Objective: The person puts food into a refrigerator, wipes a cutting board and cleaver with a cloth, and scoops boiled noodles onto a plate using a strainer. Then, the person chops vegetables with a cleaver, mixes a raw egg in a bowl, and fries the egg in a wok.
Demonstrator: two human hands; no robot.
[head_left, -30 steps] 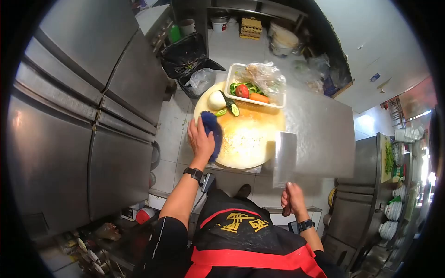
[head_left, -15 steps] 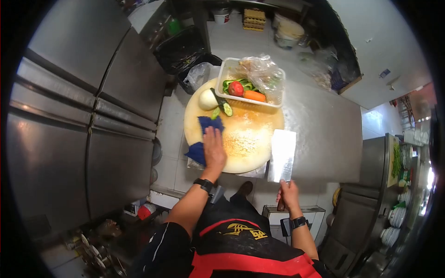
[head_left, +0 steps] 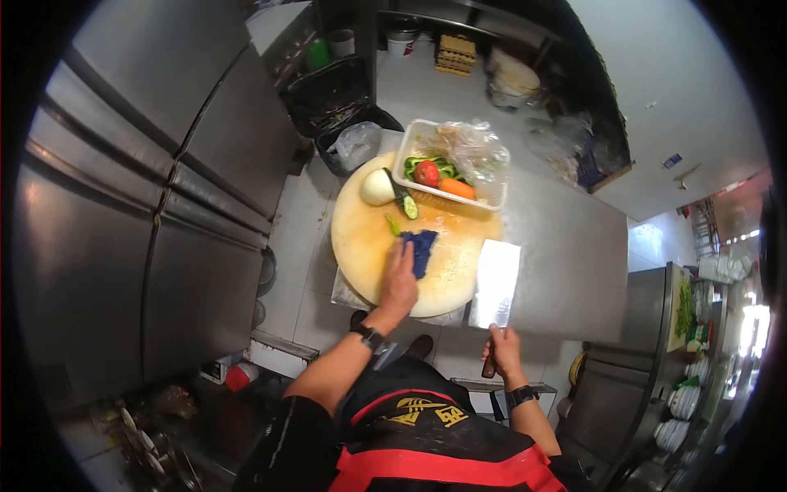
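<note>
My left hand [head_left: 399,283] presses a bunched dark blue cloth [head_left: 421,252] onto the round yellowish chopping board [head_left: 361,271]; its fingers are on the cloth's left side. In my right hand [head_left: 503,348] is the handle of a cleaver [head_left: 497,283], whose broad shiny blade points away from me beside the board's right edge. At the far left of the board sit a peeled white onion [head_left: 378,188] and a cut cucumber [head_left: 406,201]. A small green piece [head_left: 392,224], perhaps pepper, is just beyond my left fingers.
A white plastic basket [head_left: 490,202] at the board's far edge contains a tomato [head_left: 426,173], a carrot [head_left: 457,189], green pieces and a clear plastic bag [head_left: 484,143]. The steel table [head_left: 566,262] extends right. Behind stands an open black bin [head_left: 338,135]; steel cabinets [head_left: 205,246] line the left.
My left hand has wiped to the right with the blue cloth, which is now more bunched up. My right hand still holds the cleaver at the board's right. The view has shifted slightly.
</note>
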